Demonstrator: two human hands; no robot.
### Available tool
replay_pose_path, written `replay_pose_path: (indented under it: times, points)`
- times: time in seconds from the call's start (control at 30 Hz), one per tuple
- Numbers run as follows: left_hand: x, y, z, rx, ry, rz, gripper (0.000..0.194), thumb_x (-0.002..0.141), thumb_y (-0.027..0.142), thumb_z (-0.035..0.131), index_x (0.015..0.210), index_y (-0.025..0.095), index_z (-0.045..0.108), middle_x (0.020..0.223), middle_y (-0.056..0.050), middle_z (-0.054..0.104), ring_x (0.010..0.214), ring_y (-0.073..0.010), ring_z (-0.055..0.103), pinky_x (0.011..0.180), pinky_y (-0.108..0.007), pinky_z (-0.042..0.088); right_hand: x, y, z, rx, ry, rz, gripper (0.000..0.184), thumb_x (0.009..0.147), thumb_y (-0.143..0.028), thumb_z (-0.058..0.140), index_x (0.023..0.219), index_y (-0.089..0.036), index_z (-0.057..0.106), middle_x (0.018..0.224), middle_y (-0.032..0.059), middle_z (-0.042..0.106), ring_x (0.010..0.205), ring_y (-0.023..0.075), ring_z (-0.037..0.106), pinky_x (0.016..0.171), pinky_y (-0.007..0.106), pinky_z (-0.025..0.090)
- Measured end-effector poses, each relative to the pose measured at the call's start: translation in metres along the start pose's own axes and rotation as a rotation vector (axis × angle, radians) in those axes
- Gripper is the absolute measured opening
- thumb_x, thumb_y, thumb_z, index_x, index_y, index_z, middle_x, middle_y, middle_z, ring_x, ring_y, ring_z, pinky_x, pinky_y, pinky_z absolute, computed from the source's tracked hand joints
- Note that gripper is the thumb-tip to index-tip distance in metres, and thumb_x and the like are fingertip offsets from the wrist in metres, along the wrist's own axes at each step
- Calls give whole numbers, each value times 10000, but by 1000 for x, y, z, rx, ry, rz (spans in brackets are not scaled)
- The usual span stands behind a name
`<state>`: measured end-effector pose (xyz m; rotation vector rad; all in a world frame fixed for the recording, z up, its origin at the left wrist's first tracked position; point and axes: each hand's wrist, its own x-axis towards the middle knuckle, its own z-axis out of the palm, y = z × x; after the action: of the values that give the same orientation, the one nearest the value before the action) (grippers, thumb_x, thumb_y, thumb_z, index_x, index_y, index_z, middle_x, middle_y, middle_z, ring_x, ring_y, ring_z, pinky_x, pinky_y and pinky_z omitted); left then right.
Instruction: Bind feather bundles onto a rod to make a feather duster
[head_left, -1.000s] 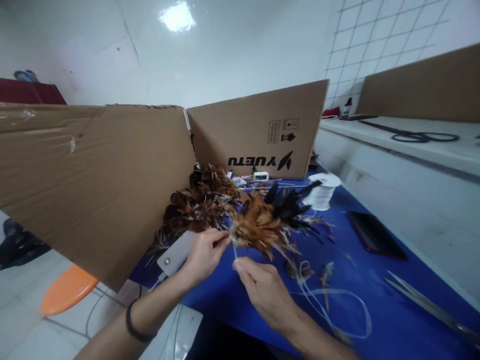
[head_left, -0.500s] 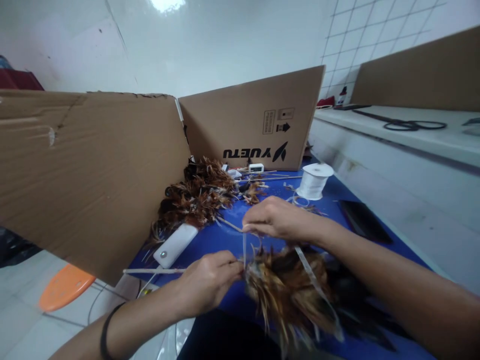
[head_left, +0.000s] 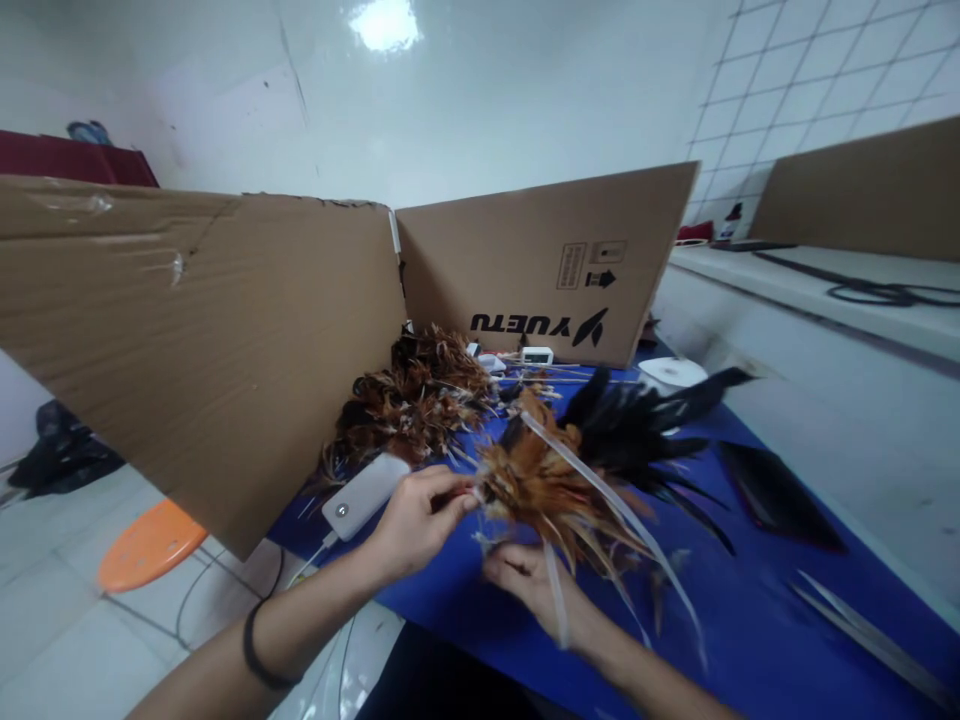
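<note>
My left hand is closed, thumb and fingers pinched around the base of a feather bundle with brown and long black feathers. Just under that base is my right hand, its fingers curled together; what they hold is hidden and slightly blurred. A translucent white ribbon trails across the bundle, and another length of it hangs over the right hand. The thin stick that the bundle was on is mostly out of sight behind my left hand.
Brown feathers are heaped against the cardboard panels. A white power bank lies left on the blue tabletop. A white spool, a black phone-like slab and long metal blades are at right.
The bundle has swung upward, its black feathers now pointing right and away. My right hand has come down from above it to below its base. My left hand still pinches the base.
</note>
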<state>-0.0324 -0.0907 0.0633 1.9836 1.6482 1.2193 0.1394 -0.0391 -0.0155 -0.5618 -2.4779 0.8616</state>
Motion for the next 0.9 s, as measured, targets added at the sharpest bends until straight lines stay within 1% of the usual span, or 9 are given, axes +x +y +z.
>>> replay_pose_path:
  times: [0.07,0.17,0.33,0.43,0.5,0.6,0.7,0.8,0.9]
  points:
    - [1,-7,2,22,27,-44,219,824,296,517,908,139,645,752,-49,629,668,-133,569,612,-238,440,-9,-13,-2,100,10,104,392,924,-340,334,599,-174,477,543,-31,455,522,97,450,474,221,328]
    - [-2,-15,6,91,14,-54,167,822,267,511,904,155,603,807,-41,645,709,-141,582,653,-256,454,-20,-38,-19,50,-59,94,377,921,-311,330,580,-172,410,555,-40,380,510,79,359,494,231,271]
    - [-11,-20,16,287,-97,78,168,847,197,430,923,156,574,856,-63,610,794,-161,572,716,-286,457,-24,-76,-60,-114,-187,-19,313,908,-239,336,620,-182,444,566,-33,453,500,78,375,516,233,274]
    - [-16,-17,20,337,-211,164,193,860,173,388,946,165,561,867,-64,592,806,-151,565,717,-266,456,-11,-94,-91,-166,-141,-98,318,909,-260,358,625,-178,477,578,-21,483,525,84,397,535,230,289]
    - [-20,-11,20,354,-291,225,189,862,165,379,946,168,549,854,-57,586,754,-137,560,670,-240,453,7,-99,-115,-165,-122,-210,333,906,-273,379,618,-170,512,583,-14,502,533,84,410,546,223,302]
    - [-26,0,19,351,-358,284,150,862,157,390,913,165,530,814,-54,584,703,-128,555,628,-220,444,44,-86,-146,-218,-75,-275,333,888,-316,427,638,-158,578,574,-11,528,523,81,432,549,214,316]
    - [-31,12,17,196,-356,309,97,844,137,435,896,175,507,806,-46,605,730,-122,574,653,-207,450,78,-51,-159,-240,-78,-257,284,845,-356,498,712,-147,639,616,-3,580,558,87,479,574,209,339]
    - [-33,20,12,16,-347,322,89,831,139,482,909,176,501,805,-41,628,723,-107,592,644,-183,457,92,-10,-143,-183,-172,-186,280,816,-371,538,760,-127,663,634,2,605,585,102,518,590,217,367]
    - [-31,24,8,-57,-274,312,150,824,156,513,973,168,506,792,-38,639,690,-96,598,631,-172,460,79,16,-107,-24,-231,-91,317,845,-379,502,773,-108,649,664,10,611,618,123,559,596,235,425]
